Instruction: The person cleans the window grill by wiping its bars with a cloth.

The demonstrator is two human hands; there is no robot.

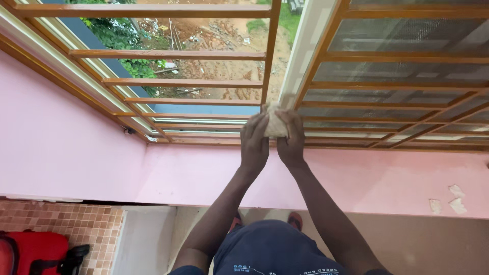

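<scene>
A crumpled beige cloth [275, 121] is pressed against the white sliding window frame [300, 56] just inside the orange metal grille [214, 53]. My left hand [254, 142] grips the cloth from the left side. My right hand [291, 138] grips it from the right. Both arms stretch forward and up from my body, over the pink sill wall [193, 175]. The lower part of the cloth is hidden between my fingers.
A pink side wall [51, 132] closes the left. To the right, a meshed window pane [402, 71] sits behind the grille. Patches of peeled paint [451, 198] mark the wall at the right. A red bag [30, 252] lies on a brown mosaic surface [86, 229] at bottom left.
</scene>
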